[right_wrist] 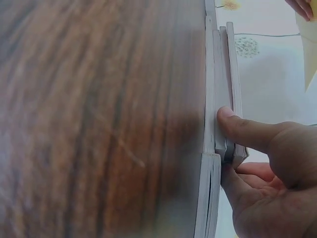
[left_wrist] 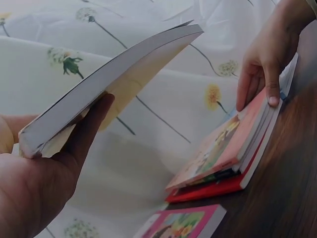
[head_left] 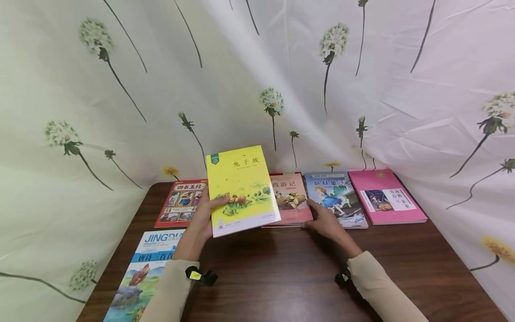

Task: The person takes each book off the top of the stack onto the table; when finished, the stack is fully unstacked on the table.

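Note:
My left hand holds a yellow book by its left side, raised and tilted above the table, with a thumb across the cover. In the left wrist view, fingers support the yellow book from beneath. At the right end of a short stack, my right hand grips the front corner of a salmon-pink book. The right wrist view shows the thumb of this right hand against the front page edges, other fingers at the side. A red book lies lowest in that stack.
On the dark wooden table, a blue book and a pink book lie to the right. Back left is a red book; blue-and-white books lie nearer me. A dandelion-print cloth hangs behind.

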`<state>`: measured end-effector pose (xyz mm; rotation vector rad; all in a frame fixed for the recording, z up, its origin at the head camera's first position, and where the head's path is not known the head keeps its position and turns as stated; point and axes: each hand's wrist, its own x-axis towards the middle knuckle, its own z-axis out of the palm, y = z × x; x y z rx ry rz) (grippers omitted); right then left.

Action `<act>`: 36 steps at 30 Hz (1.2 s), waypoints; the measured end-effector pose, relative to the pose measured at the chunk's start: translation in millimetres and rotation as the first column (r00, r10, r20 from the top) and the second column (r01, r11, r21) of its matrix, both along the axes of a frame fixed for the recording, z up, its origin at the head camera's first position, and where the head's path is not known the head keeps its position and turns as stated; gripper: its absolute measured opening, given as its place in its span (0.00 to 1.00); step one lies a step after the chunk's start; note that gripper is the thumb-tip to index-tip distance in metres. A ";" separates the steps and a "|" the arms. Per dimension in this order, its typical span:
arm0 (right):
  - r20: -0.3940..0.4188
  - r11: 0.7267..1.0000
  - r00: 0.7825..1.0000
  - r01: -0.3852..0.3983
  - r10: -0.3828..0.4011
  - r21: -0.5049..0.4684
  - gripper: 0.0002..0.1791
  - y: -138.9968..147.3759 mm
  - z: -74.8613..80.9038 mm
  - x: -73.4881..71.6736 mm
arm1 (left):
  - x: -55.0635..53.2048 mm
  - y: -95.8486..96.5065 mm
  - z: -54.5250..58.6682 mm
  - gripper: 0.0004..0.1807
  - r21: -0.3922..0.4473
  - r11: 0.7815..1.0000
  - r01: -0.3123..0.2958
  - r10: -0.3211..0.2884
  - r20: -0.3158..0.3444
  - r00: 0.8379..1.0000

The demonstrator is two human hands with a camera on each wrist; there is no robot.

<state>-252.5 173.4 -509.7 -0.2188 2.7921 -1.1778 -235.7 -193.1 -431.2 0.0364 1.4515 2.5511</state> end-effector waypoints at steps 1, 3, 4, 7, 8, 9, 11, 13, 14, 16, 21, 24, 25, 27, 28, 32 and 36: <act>-0.002 1.000 1.000 0.000 0.000 -0.003 0.49 0.4 -0.5 0.0 | 1.8 -2.3 0.7 0.41 0.013 1.000 0.018 -0.018 -0.008 1.000; -0.007 1.000 1.000 -0.001 0.001 -0.008 0.49 1.1 -1.1 -0.1 | 5.3 -6.9 2.1 0.42 0.028 0.999 0.044 -0.043 -0.018 0.999; -0.010 1.000 1.000 -0.002 0.002 -0.007 0.49 1.5 -1.7 -0.2 | 6.9 -9.3 2.6 0.43 0.034 0.998 0.052 -0.052 -0.017 0.999; -0.018 1.000 1.000 -0.009 0.009 0.001 0.49 2.2 -2.7 -0.1 | 11.7 -16.1 3.9 0.41 0.010 0.999 0.050 -0.050 -0.008 0.999; -0.021 1.000 1.000 -0.011 0.011 0.005 0.49 2.4 -2.7 0.0 | 13.2 -18.4 4.3 0.41 0.004 0.999 0.049 -0.049 0.005 0.999; -0.024 1.000 1.000 -0.012 0.012 0.007 0.49 2.8 -2.7 0.0 | 14.4 -20.9 4.6 0.40 0.003 0.999 0.049 -0.049 0.021 0.999; -0.027 1.000 1.000 -0.013 0.014 0.007 0.49 3.1 -2.6 0.1 | 17.1 -25.4 5.8 0.41 -0.005 0.999 0.053 -0.053 0.034 0.998; -0.024 1.000 1.000 -0.011 0.011 -0.001 0.49 3.2 -2.4 0.1 | 19.7 -30.1 5.6 0.44 0.014 0.997 0.080 -0.080 0.027 0.996; -0.020 1.000 1.000 -0.010 0.010 -0.002 0.49 3.4 -2.7 0.0 | 21.3 -32.4 5.9 0.46 0.029 0.995 0.093 -0.094 0.026 0.995; -0.013 1.000 1.000 -0.010 0.010 -0.002 0.49 3.3 -3.5 -0.1 | 25.3 -36.5 6.4 0.48 0.038 0.994 0.103 -0.104 0.016 0.994; -0.022 1.000 1.000 -0.011 0.011 0.009 0.49 3.7 -3.7 -1.0 | 35.8 -44.9 6.5 0.51 0.033 0.992 0.119 -0.120 0.030 0.992; -0.029 1.000 0.999 -0.014 0.015 0.014 0.49 3.8 -2.6 -1.5 | 41.8 -50.3 5.1 0.50 0.047 0.987 0.154 -0.155 0.028 0.987; -0.031 1.000 0.999 -0.015 0.016 0.016 0.49 3.9 -2.2 -1.7 | 43.8 -52.3 4.3 0.49 0.054 0.985 0.165 -0.167 0.028 0.986; -0.030 1.000 0.999 -0.017 0.017 0.012 0.49 4.0 -1.7 -1.8 | 47.5 -55.8 2.3 0.45 0.063 0.982 0.180 -0.183 0.034 0.983; -0.032 1.000 0.999 -0.017 0.018 0.012 0.49 4.1 -1.5 -1.9 | 49.5 -57.2 1.4 0.44 0.057 0.981 0.184 -0.186 0.037 0.982; -0.026 1.000 1.000 -0.013 0.014 0.002 0.50 4.3 -1.8 -2.1 | 56.8 -62.6 -3.4 0.40 0.008 0.982 0.190 -0.190 0.057 0.980; -0.021 1.000 1.000 -0.014 0.014 0.002 0.50 3.8 -3.0 -1.5 | 66.1 -69.0 -8.4 0.42 -0.035 0.980 0.194 -0.190 0.106 0.976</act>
